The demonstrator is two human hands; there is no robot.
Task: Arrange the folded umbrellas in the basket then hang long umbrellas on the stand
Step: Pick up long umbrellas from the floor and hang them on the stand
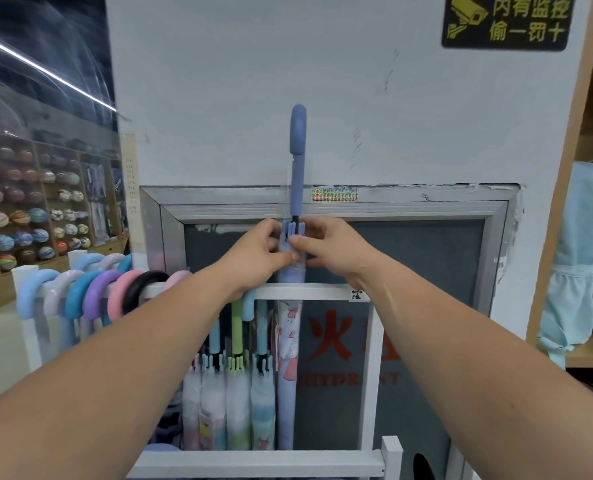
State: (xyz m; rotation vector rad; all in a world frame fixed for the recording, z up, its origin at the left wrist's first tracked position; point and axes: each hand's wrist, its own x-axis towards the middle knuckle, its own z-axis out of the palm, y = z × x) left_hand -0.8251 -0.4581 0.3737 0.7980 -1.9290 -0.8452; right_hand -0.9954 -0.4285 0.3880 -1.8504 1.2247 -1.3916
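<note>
A long blue umbrella stands upright in front of the wall, its curved handle on top and its printed canopy reaching down behind the white stand rail. My left hand and my right hand both grip it just under the handle, above the rail. Several long umbrellas with pastel and black hooked handles hang over the rail at the left. Others hang below my left wrist. No basket or folded umbrella is in view.
The white stand has a post at the right and a lower bar. Behind it is a metal-framed hydrant cabinet. Shelves of balls fill the left. Light blue fabric hangs at the right.
</note>
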